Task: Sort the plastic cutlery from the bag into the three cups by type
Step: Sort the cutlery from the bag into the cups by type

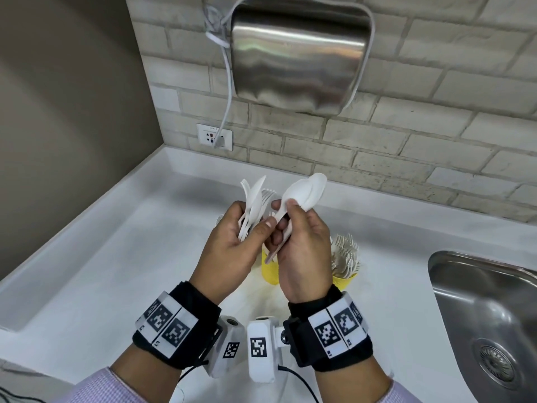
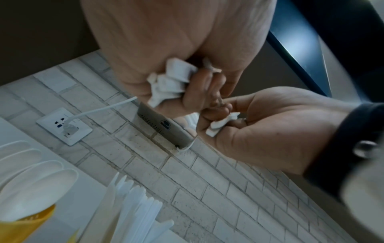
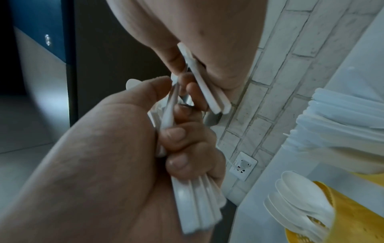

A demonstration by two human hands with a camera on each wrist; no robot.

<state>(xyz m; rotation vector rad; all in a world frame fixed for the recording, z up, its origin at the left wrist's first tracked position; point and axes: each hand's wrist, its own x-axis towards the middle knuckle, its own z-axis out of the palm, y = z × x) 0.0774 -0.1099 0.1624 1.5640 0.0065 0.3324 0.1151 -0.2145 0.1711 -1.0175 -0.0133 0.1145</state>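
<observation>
My left hand [image 1: 232,242] grips a mixed bundle of white plastic cutlery [image 1: 253,202], knives and forks pointing up. The bundle's handle ends [image 2: 172,78] stick out below its palm. My right hand [image 1: 299,228] pinches a small stack of white spoons [image 1: 305,190] by their handles [image 3: 205,87], right beside the bundle. Both hands hover above the yellow cups. One cup [image 1: 347,279] holds forks [image 1: 345,257]. Another yellow cup [image 1: 269,271] is mostly hidden under my hands. The wrist views show spoons in a yellow cup [image 3: 301,205] and a set of knives [image 2: 133,205].
White counter [image 1: 116,271] runs into a wall corner at the left. A steel sink [image 1: 488,315] lies at the right. A steel hand dryer [image 1: 299,53] hangs on the brick wall, its cord plugged into a socket [image 1: 215,137].
</observation>
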